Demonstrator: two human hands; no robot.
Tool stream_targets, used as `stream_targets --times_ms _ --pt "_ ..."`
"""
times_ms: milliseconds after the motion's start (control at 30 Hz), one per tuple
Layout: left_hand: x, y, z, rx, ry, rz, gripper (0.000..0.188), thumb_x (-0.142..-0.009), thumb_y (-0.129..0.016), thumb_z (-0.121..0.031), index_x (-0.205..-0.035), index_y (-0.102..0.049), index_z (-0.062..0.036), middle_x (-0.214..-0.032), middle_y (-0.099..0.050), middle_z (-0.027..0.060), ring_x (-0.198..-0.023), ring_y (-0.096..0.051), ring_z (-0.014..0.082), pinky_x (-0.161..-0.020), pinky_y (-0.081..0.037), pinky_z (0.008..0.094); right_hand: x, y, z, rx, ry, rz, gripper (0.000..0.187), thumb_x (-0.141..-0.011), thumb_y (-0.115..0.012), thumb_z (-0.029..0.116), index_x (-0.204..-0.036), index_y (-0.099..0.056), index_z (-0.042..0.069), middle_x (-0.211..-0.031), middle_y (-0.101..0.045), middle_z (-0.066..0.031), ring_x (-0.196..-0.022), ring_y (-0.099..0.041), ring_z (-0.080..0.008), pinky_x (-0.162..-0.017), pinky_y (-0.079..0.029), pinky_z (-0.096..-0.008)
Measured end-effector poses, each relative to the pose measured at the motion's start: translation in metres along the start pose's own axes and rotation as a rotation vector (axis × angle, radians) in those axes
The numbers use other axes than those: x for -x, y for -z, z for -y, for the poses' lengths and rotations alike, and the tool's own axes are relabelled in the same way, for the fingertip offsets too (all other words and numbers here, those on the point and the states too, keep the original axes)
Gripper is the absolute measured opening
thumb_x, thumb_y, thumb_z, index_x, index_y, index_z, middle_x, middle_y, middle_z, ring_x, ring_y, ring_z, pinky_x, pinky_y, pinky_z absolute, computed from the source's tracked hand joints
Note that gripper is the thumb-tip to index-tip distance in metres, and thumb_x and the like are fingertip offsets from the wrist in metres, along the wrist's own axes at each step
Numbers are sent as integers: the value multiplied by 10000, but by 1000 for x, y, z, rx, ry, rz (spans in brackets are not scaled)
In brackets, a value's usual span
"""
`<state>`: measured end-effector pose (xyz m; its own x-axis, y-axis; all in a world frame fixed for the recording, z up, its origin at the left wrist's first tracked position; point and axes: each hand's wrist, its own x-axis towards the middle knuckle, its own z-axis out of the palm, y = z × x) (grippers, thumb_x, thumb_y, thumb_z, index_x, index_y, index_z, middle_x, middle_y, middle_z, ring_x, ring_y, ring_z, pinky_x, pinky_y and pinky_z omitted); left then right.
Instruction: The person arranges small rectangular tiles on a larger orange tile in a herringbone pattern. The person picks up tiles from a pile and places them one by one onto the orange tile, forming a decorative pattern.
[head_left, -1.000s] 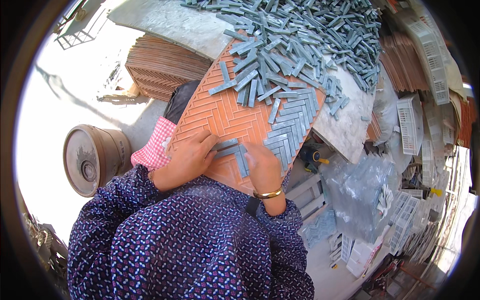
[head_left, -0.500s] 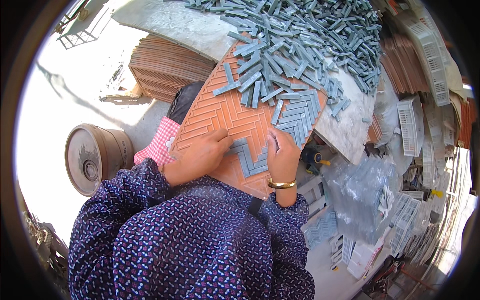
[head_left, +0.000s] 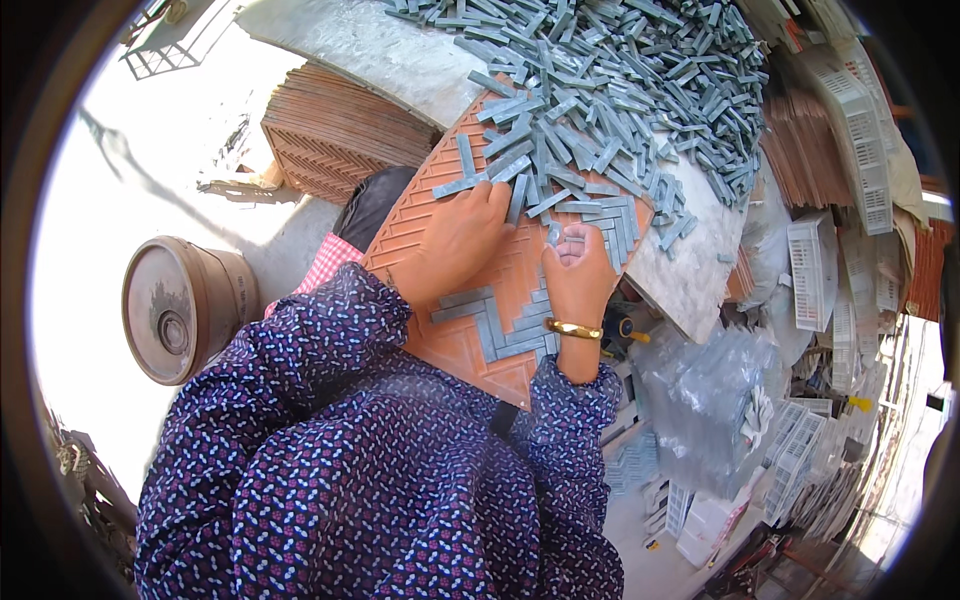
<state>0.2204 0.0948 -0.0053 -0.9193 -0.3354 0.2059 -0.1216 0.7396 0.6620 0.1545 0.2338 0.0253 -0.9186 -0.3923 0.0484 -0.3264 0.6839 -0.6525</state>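
Pinching a small grey tile strip [head_left: 553,234] between curled fingertips, the right hand [head_left: 578,272] forms a closed grip on that one piece, palm turned up toward the camera, a gold bangle [head_left: 573,328] at the wrist. The strip sits just above the orange herringbone mould tray [head_left: 455,340], close to the partly filled rows at the tray's upper right.

The left hand [head_left: 458,240] lies flat and released, palm down, fingers spread over the tray surface, its fingertips touching loose strips at the edge of the pile. It grasps nothing.

Handling, as a judgement: each strip appears rigid, light and smooth-faced, probably stone or ceramic, so brittle at corners and liable to chip if dropped. Take hold across the short width near the middle, with thumb and forefinger, so the long axis stays free to align with a slot.

Both forearms, in dark blue patterned sleeves [head_left: 330,450], come up from the lower edge and converge on the tray, which tilts from the person's lap up onto the grey stone bench [head_left: 690,275]. A short run of placed strips [head_left: 500,325] lies near the tray's lower end. The large heap of loose grey strips [head_left: 620,90] covers the bench beyond. A stack of spare orange trays [head_left: 335,135] stands to the left, a round bucket [head_left: 180,308] further left, white plastic crates [head_left: 815,270] to the right.
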Motion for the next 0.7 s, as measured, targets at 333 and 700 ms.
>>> stream_targets --times_ms 333,700 --pt "14 19 8 75 23 -48 174 -757 -619 -74 -871 -507 -3 -841 -527 137 -749 -563 311 -650 -457 398 50 -3 -8 -15 162 260 351 -681 -683 20 -1006 -549 31 -826 -602 -143 -705 -596 -311 -601 -465 -377" --pt "66 47 7 291 142 214 159 -754 -610 -29 -911 -590 -18 -795 -588 116 -739 -607 270 -661 -469 333 46 4 -20 -22 373 331 399 -656 -717 51 -1040 -608 47 -764 -577 -118 -668 -564 -271 -600 -455 -340"
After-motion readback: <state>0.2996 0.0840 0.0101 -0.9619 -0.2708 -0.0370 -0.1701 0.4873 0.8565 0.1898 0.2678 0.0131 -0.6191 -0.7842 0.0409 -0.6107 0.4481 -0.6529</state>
